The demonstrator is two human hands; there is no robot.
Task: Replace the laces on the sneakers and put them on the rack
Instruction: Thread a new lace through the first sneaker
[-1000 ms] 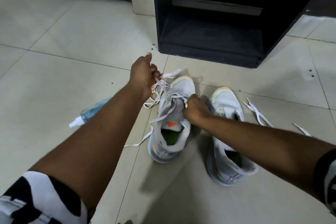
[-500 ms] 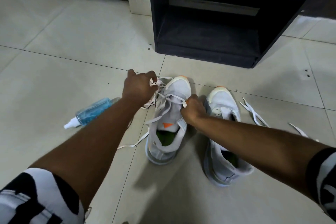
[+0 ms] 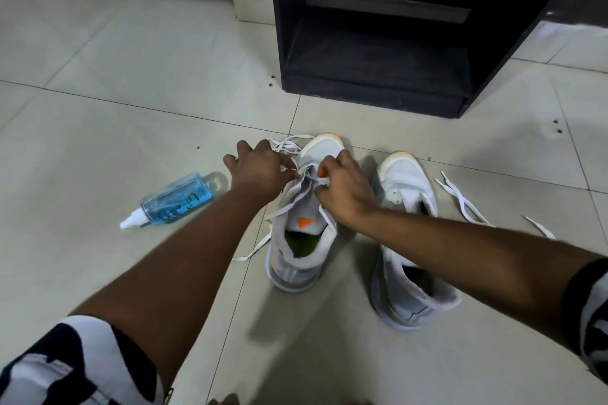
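A blue spray bottle lies on its side on the floor, off to the left, out of the way of the lacing work and not needed for this step.

Next comes the left hand, its fingers curled on the lace at the left sneaker; a loop of slack lies past the knuckles toward the toe, and a loose end trails off to the left beside the sole. The grip likely keeps the lace taut so it can be worked through the eyelets. The right hand pinches a strand of the same lace over the tongue, probably to guide it at an eyelet while also steadying the shoe.

The right sneaker stands just beside it, toe pointing the same way, with no lace in it. Its loose lace lies on the tiles to the right, within reach for the next shoe.

The black rack stands just beyond the toes, its lower shelf open and facing the sneakers, so both can go in once laced.
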